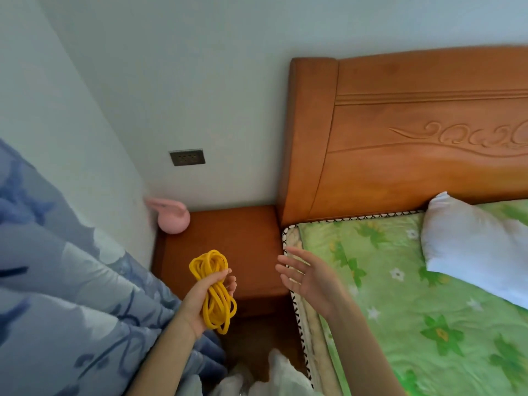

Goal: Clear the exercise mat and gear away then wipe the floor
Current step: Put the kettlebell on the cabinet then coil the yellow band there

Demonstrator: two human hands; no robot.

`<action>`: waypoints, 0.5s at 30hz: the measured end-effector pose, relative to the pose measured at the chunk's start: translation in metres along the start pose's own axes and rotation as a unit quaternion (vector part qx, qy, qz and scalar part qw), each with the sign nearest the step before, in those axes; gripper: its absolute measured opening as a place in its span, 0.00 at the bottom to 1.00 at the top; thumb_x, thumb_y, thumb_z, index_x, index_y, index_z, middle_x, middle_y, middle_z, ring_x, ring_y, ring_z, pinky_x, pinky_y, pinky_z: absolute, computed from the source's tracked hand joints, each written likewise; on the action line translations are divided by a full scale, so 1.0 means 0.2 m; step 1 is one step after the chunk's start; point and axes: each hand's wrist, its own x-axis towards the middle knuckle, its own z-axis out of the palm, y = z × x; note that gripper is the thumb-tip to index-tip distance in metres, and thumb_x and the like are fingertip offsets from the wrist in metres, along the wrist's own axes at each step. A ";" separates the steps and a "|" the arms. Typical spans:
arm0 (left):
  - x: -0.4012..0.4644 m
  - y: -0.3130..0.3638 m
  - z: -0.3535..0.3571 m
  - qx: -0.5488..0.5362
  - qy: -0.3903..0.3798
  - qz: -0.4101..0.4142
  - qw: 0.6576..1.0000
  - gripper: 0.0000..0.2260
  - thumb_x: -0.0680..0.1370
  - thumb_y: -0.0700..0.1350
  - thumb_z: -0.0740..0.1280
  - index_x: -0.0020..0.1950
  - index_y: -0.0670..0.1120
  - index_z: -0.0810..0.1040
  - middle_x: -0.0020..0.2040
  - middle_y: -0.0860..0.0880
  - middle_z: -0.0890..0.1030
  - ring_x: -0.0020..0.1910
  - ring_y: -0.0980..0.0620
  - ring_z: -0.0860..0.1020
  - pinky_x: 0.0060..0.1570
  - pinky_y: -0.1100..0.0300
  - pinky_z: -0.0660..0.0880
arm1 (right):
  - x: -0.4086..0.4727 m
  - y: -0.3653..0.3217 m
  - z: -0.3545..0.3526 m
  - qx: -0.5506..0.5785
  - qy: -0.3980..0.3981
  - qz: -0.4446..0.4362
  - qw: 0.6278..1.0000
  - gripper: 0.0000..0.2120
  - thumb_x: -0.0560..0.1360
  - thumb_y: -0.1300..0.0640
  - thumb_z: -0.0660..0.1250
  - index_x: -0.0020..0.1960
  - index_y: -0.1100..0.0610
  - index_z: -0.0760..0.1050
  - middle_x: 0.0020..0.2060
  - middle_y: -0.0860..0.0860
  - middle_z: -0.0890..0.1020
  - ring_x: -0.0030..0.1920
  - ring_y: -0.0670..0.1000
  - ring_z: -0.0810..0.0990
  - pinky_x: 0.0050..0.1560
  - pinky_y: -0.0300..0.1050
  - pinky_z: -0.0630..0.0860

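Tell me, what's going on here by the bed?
A person is tidying exercise gear away. Their left hand grips a coiled yellow rope over the wooden nightstand, which sits between a blue curtain and the bed. The right hand is open and empty, held above the bed's edge. A pink kettlebell already stands at the nightstand's back corner, against the wall. The rope has not been set down yet.
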 end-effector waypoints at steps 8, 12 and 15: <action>0.12 0.18 -0.09 -0.041 0.020 0.002 0.999 0.05 0.75 0.41 0.66 0.48 0.41 0.79 0.38 0.45 0.81 0.38 0.51 0.79 0.32 0.62 0.77 | 0.23 -0.02 0.18 -0.014 -0.020 0.014 1.000 0.11 0.78 0.58 0.60 0.57 0.60 0.77 0.44 0.56 0.84 0.42 0.54 0.83 0.39 0.44 0.79; 0.16 0.26 -0.14 -0.072 0.041 0.015 0.996 0.04 0.75 0.41 0.66 0.47 0.41 0.78 0.39 0.45 0.80 0.38 0.51 0.79 0.30 0.63 0.77 | 0.34 -0.02 0.28 -0.031 -0.047 0.033 0.998 0.11 0.79 0.58 0.59 0.57 0.60 0.76 0.44 0.57 0.83 0.42 0.53 0.83 0.39 0.44 0.79; 0.20 0.32 -0.17 -0.094 0.059 0.025 0.994 0.04 0.76 0.40 0.65 0.46 0.41 0.78 0.36 0.45 0.80 0.33 0.52 0.80 0.29 0.64 0.77 | 0.42 -0.03 0.35 -0.050 -0.064 0.053 0.995 0.11 0.79 0.58 0.58 0.56 0.60 0.76 0.42 0.56 0.83 0.40 0.52 0.83 0.39 0.43 0.79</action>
